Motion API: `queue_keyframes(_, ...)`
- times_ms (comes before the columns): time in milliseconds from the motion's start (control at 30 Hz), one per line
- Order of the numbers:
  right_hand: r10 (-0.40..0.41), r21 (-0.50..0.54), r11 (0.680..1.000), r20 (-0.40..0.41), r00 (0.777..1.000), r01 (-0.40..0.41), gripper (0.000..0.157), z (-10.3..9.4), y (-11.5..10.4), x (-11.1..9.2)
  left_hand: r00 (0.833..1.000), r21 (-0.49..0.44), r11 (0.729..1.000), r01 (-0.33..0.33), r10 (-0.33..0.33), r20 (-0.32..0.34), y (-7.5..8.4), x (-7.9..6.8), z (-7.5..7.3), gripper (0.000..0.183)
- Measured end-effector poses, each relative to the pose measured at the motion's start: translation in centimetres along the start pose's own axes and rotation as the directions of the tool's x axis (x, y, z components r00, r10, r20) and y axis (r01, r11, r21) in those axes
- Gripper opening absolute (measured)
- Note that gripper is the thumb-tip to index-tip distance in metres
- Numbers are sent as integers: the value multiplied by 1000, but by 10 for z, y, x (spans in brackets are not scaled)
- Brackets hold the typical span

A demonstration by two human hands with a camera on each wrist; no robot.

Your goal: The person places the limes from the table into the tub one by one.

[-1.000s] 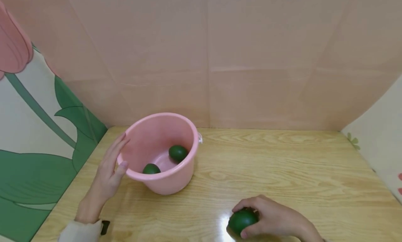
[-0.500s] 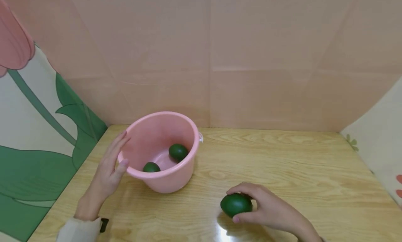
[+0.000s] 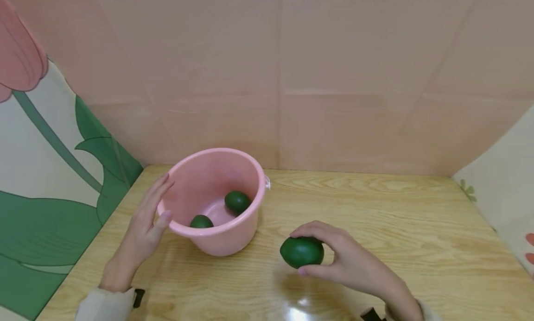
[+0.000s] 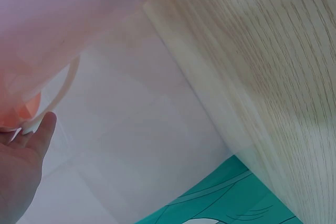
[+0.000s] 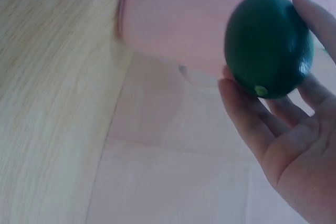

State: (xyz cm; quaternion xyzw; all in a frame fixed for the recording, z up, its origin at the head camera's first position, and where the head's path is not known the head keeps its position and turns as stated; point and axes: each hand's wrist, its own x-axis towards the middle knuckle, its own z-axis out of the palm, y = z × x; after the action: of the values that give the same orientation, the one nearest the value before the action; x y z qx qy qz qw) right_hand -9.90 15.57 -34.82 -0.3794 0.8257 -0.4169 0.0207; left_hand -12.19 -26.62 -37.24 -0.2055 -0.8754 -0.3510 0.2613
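Note:
My right hand point(image 3: 344, 261) holds a dark green, glossy avocado point(image 3: 301, 252) between thumb and fingers, raised above the table. In the right wrist view, a pale stem spot shows on the avocado point(image 5: 268, 45). My left hand point(image 3: 143, 233) rests with fairly straight fingers against the left rim of a pink bucket point(image 3: 225, 244), its thumb at the near side of the rim. Two more avocados lie inside: one farther right point(image 3: 237, 203) and one near the front wall point(image 3: 201, 221), partly hidden by the rim. In the left wrist view, fingertips sit by the bucket's white handle point(image 4: 65, 85).
The bucket stands on a wood-grain table point(image 3: 375, 210), toward the left. A pinkish sheet point(image 3: 333, 80) hangs behind the table. Panels with printed flowers and leaves stand at the left point(image 3: 54, 228) and right point(image 3: 505, 182) edges.
My right hand has lifted the avocado off the table and carried it up and left toward the bucket. My left hand and the bucket have stayed in place.

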Motion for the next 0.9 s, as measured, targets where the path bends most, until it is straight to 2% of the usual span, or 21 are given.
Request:
queue_keyframes(200,-30,2,1000,-115,993,30,52,1,-5,10,1000,-11,1000,13,-13,-9,3,1,0,57)
queue_keyframes(367,-74,2,997,-175,982,75,55,0,-13,22,1000,-13,1000,13,-13,-8,3,0,-1,57)
queue_keyframes(900,-137,7,990,-232,963,143,57,-4,-30,56,1000,-12,1000,26,-26,-14,3,-1,0,59)
